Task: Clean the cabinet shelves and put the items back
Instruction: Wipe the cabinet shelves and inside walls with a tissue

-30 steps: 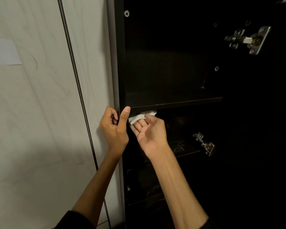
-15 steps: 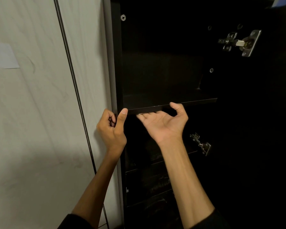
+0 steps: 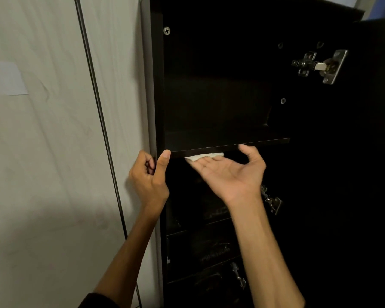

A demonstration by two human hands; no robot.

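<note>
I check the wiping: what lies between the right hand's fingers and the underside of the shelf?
A white cloth, pressed by the right hand against the shelf; head view shows it.

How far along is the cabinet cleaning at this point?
Done: the upper compartment above the shelf stands emptied. In hand: the right hand, palm up, presses a white cloth against the shelf's underside, while the left hand grips the cabinet's left side panel. Left: the lower shelves are too dark to judge, and no items have gone back on the upper shelf.
</note>
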